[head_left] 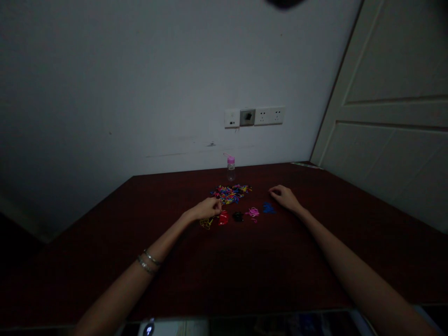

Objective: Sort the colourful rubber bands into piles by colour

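Observation:
A heap of small thin pieces in mixed colours (231,192), their exact kind too small to tell, lies on the dark red table. Nearer to me is a row of one-colour piles: yellow pieces (206,223), red pieces (223,218), black pieces (238,216), pink pieces (253,213) and blue pieces (269,208). My left hand (209,208) is just above the yellow and red piles, fingers pinched together; whatever they may hold cannot be made out. Beyond the blue pile to the right, my right hand (285,197) rests with thumb and fingertips closed and nothing showing between them.
Behind the mixed heap stands a clear bottle with a pink cap (231,169). Wall sockets (269,116) are set above the tabletop (224,270). A pale panelled door (388,140) rises along the right side. Past the table's front edge, a white object (149,328) shows below.

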The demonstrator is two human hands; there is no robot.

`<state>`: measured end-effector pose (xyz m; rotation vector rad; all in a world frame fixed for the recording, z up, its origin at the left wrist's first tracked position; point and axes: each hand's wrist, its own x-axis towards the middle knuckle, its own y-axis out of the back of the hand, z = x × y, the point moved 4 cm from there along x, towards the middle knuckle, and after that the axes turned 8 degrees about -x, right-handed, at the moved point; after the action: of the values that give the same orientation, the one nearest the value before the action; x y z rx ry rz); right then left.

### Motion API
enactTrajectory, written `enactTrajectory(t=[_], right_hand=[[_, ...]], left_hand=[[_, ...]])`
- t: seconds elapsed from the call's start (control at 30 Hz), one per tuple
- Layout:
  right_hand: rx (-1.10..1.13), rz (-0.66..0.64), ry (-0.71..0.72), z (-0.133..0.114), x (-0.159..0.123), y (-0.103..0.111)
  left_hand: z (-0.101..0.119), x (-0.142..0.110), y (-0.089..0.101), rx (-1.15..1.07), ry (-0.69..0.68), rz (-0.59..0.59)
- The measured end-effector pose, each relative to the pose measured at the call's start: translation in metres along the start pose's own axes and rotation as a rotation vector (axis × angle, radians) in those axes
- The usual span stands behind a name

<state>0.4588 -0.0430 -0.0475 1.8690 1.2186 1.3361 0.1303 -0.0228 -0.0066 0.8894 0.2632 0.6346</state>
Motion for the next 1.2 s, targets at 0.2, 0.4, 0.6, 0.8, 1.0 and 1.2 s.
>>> enactTrajectory(t=[0.2,0.4,0.6,0.8,1.0,1.2], right_hand=[[-0.001,0.010,0.008,0.001,0.001,0.000],[-0.009,-0.003,0.006,0.001,0.001,-0.001],[-0.004,0.005,0.000,-0.001,0.000,0.001],[-0.001,0.008,0.004,-0.001,0.000,0.000],[-0.020,-0.003,0.009,0.001,0.001,0.000],[-0.025,-0.010,0.001,0.002,0.001,0.000]], left_hand=[[-0.003,-0.007,0.008,-0.067,0.025,-0.025],[-0.002,-0.017,0.014,-0.042,0.057,-0.120],[-0.006,-0.016,0.011,-0.052,0.080,-0.124],[-0.010,-0.018,0.016,-0.069,0.116,-0.191],[-0.008,-0.019,0.029,-0.162,0.137,-0.207],[-0.028,-0.002,0.045,-0.198,0.104,0.050]])
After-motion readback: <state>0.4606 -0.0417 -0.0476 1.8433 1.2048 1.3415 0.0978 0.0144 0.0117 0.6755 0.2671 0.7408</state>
